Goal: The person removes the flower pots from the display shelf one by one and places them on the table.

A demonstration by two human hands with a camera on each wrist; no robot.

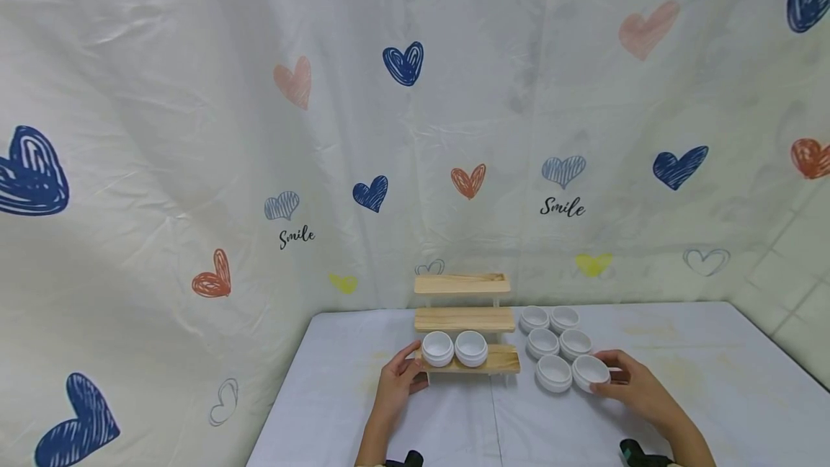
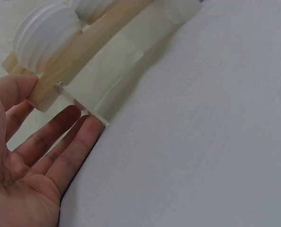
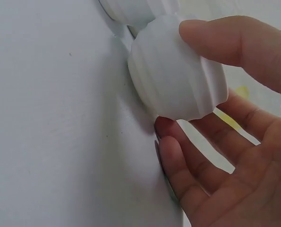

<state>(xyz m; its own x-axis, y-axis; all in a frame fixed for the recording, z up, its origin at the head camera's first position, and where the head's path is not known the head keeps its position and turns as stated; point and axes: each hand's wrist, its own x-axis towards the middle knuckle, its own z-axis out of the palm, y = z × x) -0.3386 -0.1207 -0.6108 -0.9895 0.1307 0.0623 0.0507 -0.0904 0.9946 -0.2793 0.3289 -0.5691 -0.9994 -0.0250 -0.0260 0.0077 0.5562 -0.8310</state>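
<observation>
A three-step display stand with wooden shelves and clear supports stands at the back of the table. Two small white ribbed bowls sit side by side on its lowest shelf. My left hand holds that shelf's left end; in the left wrist view the thumb lies on the wooden board, the other fingers by the clear support. To the right of the stand, my right hand grips a white bowl, thumb on one side and fingers on the other. It is the front right one of a cluster.
Several more white bowls stand in two columns between the stand and my right hand. A white cloth covers the table. Behind hangs a pale curtain printed with hearts.
</observation>
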